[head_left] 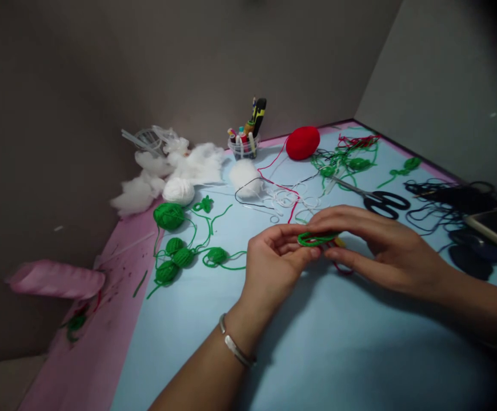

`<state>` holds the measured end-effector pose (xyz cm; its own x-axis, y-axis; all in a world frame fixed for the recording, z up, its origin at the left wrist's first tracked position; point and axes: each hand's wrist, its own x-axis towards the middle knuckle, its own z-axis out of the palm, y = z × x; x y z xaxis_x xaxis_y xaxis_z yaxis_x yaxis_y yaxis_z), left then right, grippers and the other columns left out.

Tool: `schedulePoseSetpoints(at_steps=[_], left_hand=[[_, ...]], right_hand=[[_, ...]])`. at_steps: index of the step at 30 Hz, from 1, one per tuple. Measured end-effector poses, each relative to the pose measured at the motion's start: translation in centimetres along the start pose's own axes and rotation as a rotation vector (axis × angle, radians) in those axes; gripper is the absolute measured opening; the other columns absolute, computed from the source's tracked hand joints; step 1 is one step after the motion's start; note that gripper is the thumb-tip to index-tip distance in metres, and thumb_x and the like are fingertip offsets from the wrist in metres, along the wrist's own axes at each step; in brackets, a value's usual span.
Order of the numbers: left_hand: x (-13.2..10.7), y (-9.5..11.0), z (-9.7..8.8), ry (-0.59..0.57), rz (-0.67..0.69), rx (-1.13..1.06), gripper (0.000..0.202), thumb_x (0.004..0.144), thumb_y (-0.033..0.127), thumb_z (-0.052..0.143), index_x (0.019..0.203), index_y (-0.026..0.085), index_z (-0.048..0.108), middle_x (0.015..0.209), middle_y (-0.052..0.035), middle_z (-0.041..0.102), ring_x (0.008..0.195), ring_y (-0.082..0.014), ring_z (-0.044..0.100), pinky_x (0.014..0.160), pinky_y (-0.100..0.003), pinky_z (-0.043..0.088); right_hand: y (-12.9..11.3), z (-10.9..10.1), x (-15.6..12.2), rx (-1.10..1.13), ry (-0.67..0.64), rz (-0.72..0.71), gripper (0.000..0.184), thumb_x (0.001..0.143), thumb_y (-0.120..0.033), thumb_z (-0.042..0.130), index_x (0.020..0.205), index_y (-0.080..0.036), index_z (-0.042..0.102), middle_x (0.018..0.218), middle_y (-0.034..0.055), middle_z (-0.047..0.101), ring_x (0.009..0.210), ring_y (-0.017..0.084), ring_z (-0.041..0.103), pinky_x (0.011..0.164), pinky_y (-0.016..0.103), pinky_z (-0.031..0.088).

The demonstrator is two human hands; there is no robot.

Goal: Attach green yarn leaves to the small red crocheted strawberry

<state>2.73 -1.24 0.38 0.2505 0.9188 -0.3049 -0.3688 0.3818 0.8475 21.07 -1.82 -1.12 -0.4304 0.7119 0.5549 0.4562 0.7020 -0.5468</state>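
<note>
My left hand (276, 251) pinches a small looped green yarn piece (311, 239) between thumb and fingers. My right hand (377, 245) curves over the piece from the other side, its fingertips at the far edge. A small yellow thing (339, 242) shows between the right thumb and fingers; most of it is hidden, so its kind cannot be told. Below the fingers hangs a dark red strand (341, 269). Just beyond the hands, white yarn (293, 197) lies in loose loops, crossed by a red strand running from a red yarn ball (303, 142).
Black-handled scissors (385, 204) lie behind my right hand, near tangled black yarn (454, 197). Several green yarn balls (169, 216) are at left, with white stuffing (199, 162) behind. A clear cup of pens (244, 147) stands at the back. A pink cone (57, 278) lies far left.
</note>
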Motion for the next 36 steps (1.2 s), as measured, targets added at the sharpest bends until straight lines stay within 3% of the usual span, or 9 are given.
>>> schedulePoseSetpoints(at_steps=[5,9,17,21,25,32,36], left_hand=[[0.0,0.0,-0.1,0.002,0.001,0.023,0.045,0.034,0.009,0.094,0.073,0.014,0.071,0.067,0.0005,0.072,0.064,-0.0111,0.065,0.068,-0.023,0.052],[0.0,-0.1,0.0,-0.018,0.009,0.032,0.043,0.036,0.009,0.093,0.073,0.015,0.071,0.068,0.0005,0.072,0.065,-0.0113,0.065,0.068,-0.024,0.053],[-0.4,-0.2,0.5,0.028,0.078,0.13,0.031,0.05,0.002,0.086,0.071,0.016,0.07,0.068,0.0015,0.071,0.064,-0.0111,0.065,0.064,-0.021,0.053],[-0.7,-0.7,0.5,0.025,0.223,0.283,0.019,0.065,0.001,0.075,0.074,0.017,0.07,0.074,-0.0002,0.073,0.068,-0.0115,0.067,0.069,-0.022,0.054],[-0.9,-1.4,0.3,-0.011,0.36,0.442,0.017,0.073,0.003,0.069,0.08,0.018,0.072,0.082,-0.0022,0.075,0.073,-0.0126,0.069,0.072,-0.022,0.056],[-0.7,-1.9,0.1,-0.038,0.39,0.53,0.022,0.073,0.002,0.066,0.084,0.02,0.074,0.086,-0.0031,0.076,0.076,-0.0148,0.07,0.074,-0.025,0.058],[-0.7,-1.9,0.0,-0.056,0.385,0.565,0.024,0.072,0.004,0.072,0.088,0.019,0.077,0.089,-0.0046,0.076,0.075,-0.0158,0.069,0.074,-0.027,0.059]], right_hand=[[0.0,-0.3,-0.3,0.027,0.077,0.01,0.027,0.091,-0.022,0.063,0.115,-0.032,0.063,0.115,0.0063,0.069,0.114,0.026,0.065,0.096,0.045,0.056],[-0.3,-0.6,-0.1,-0.07,0.086,-0.015,0.016,0.091,-0.02,0.062,0.099,-0.033,0.066,0.11,0.0049,0.069,0.104,0.025,0.069,0.089,0.04,0.059],[-0.9,-0.4,0.2,-0.062,0.115,0.037,0.018,0.09,-0.018,0.061,0.095,-0.034,0.067,0.095,0.0024,0.07,0.085,0.023,0.07,0.074,0.039,0.057],[-1.3,0.3,0.0,0.073,0.179,0.201,0.01,0.086,-0.019,0.063,0.084,-0.029,0.064,0.083,0.0021,0.068,0.079,0.023,0.068,0.07,0.038,0.056],[-1.5,0.7,0.2,0.286,0.224,0.482,0.011,0.075,-0.027,0.073,0.08,-0.025,0.063,0.076,0.0009,0.065,0.064,0.017,0.063,0.052,0.029,0.053],[-1.1,0.1,0.6,0.55,0.029,0.774,0.026,0.067,-0.038,0.083,0.074,-0.021,0.065,0.065,-0.0015,0.064,0.051,0.011,0.056,0.043,0.023,0.045],[-1.1,0.0,0.6,0.64,0.024,0.848,0.027,0.065,-0.036,0.084,0.068,-0.02,0.063,0.059,-0.0023,0.06,0.05,0.011,0.052,0.044,0.023,0.04]])
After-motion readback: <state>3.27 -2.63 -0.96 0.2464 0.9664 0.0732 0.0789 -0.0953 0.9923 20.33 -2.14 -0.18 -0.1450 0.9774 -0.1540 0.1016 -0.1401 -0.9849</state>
